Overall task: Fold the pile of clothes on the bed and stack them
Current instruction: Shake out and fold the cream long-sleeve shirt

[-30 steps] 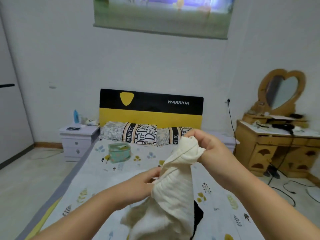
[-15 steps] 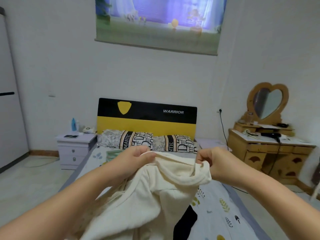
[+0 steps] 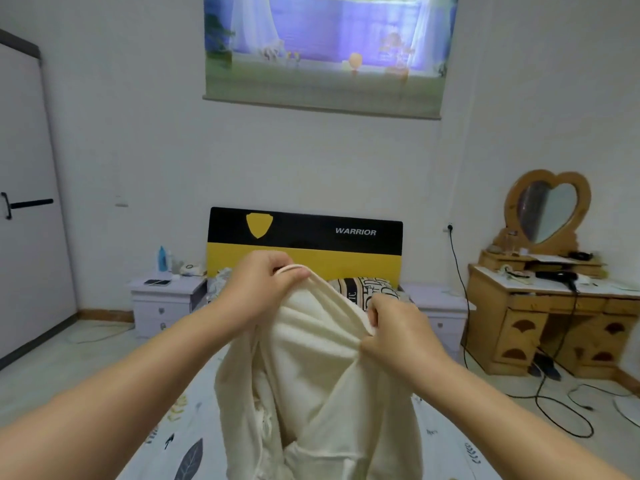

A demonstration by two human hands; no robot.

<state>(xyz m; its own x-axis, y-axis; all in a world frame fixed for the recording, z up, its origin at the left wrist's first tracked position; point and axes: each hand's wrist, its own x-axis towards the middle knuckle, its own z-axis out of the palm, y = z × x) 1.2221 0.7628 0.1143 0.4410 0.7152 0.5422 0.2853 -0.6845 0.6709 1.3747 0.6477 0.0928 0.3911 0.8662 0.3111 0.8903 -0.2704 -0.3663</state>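
Both hands have a firm grip on the cream garment (image 3: 322, 382), lifted up over the bed (image 3: 180, 441). Left hand (image 3: 263, 285) sits higher, fingers curled round the rolled top hem, pinching it in front of the yellow band of the headboard (image 3: 304, 237). Right hand (image 3: 398, 334) is lower and to the right, fingers bunched into the fabric at its edge, pulling folds toward the knuckles. Between the two hands the hem runs down at a slant, high on the left, lower on the right. Below them the cloth hangs in loose vertical folds and drops out of the bottom of the frame, so whether its lower end touches the bed cannot be told. A frayed seam shows low on the left side of the fabric.

Behind the garment, a patterned pillow (image 3: 367, 289) peeks out at the head of the bed. The sheet has a leaf print, visible on either side of the hanging cloth. White nightstand (image 3: 162, 303) to the left of the headboard carries a blue bottle (image 3: 161, 258) and a dark phone (image 3: 157, 282). Over on the right stands a wooden desk (image 3: 540, 306) with a heart-shaped mirror (image 3: 549, 211) and a black hair dryer (image 3: 557, 276) on top, its cable trailing to the floor. Large landscape picture (image 3: 325, 53) hangs on the wall above the headboard.
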